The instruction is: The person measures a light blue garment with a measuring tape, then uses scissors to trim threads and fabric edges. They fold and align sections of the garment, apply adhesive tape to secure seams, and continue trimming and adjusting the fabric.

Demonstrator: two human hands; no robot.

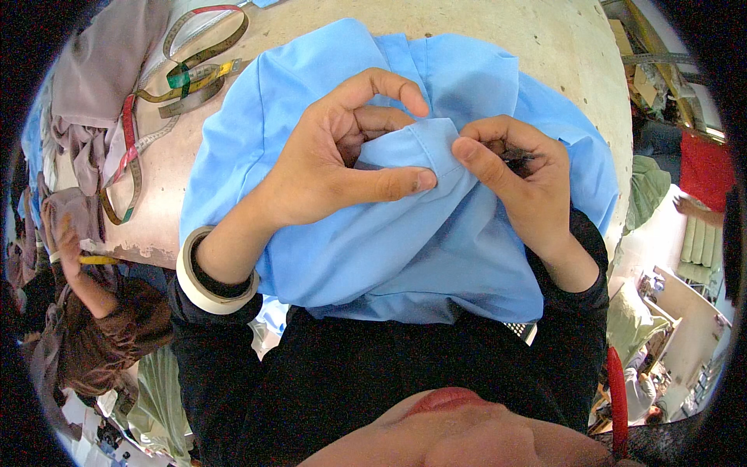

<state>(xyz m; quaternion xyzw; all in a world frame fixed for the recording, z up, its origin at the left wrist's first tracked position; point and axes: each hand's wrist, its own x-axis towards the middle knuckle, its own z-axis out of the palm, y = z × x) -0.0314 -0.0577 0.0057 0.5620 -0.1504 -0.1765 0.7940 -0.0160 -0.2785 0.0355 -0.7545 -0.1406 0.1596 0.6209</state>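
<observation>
Light blue cloth (366,265) is bunched across the table in front of me. My left hand (366,148) grips a folded, seamed edge of it (426,152), thumb lying over the fold and fingers curled behind, the index finger arched above. A cream roll of tape (187,265) rings my left wrist. My right hand (498,163) pinches the same fold at its right side, thumb on top. Something small and dark (517,159) sits among its curled fingers; I cannot make out what it is.
A tangled tape measure (198,82) and mauve fabric (105,62) lie on the pale table (560,43) at upper left. A person in brown (128,327) works at left; another in red (704,167) is at right. Green cloth (646,187) hangs by the table's right edge.
</observation>
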